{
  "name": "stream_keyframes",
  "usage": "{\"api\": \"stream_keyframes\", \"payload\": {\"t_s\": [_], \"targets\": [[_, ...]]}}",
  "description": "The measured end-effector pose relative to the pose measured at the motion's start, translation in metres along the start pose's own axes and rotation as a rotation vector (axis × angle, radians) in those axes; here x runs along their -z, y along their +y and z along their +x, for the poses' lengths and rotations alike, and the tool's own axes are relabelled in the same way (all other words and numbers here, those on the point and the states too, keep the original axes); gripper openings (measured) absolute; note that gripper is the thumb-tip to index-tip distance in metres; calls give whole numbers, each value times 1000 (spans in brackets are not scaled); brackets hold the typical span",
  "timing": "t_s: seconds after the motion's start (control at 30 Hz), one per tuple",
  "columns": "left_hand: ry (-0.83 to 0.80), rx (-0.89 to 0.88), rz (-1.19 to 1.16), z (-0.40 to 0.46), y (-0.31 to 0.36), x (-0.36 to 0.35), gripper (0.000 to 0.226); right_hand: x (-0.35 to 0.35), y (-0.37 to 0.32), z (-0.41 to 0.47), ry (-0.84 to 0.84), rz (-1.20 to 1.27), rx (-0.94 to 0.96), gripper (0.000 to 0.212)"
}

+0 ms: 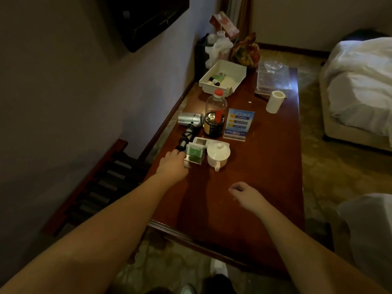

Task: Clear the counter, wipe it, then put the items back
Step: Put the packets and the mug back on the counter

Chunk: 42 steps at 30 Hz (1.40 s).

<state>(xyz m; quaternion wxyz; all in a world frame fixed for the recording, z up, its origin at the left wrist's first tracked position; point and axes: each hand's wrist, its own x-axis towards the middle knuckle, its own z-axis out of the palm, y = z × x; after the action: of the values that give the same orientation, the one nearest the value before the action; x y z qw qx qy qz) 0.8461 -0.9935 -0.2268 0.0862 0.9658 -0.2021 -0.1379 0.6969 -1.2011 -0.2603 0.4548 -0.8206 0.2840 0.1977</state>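
Head view: left hand (171, 165) outstretched, fingers (178, 154) around green-filled box (194, 154).

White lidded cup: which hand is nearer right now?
Left. The left hand grips the small green-filled box right beside the white lidded cup. The right hand hovers over bare counter, nearer the camera, clearly apart from it.

Glossy dark-red wood counter (244, 166); shiny metal hair dryer (191, 119); clear plastic bottle (216, 109); smooth white glazed lidded cup (218, 154).
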Motion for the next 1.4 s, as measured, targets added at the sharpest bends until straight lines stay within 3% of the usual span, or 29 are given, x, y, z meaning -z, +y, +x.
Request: {"api": "stream_keyframes", "payload": {"t_s": [0.13,0.5,0.63,0.93,1.1,1.4], "targets": [[7,7,77,39,12,0,61,5,-9,39,-56,182,-47,38],[-180,-18,203,117,25,-15,83,12,-21,97,-288,469,-108,39],[-227,-37,254,126,27,-22,83,15,-19,106,-332,466,-106,36],[-213,-21,273,117,25,-36,57,13,-18,109,-400,471,-101,39],[-189,56,133,93,26,-45,51,9,-21,107,-385,516,-133,36],[-168,203,-101,33,24,-65,60,8,-5,95,-270,422,-64,36]]}}
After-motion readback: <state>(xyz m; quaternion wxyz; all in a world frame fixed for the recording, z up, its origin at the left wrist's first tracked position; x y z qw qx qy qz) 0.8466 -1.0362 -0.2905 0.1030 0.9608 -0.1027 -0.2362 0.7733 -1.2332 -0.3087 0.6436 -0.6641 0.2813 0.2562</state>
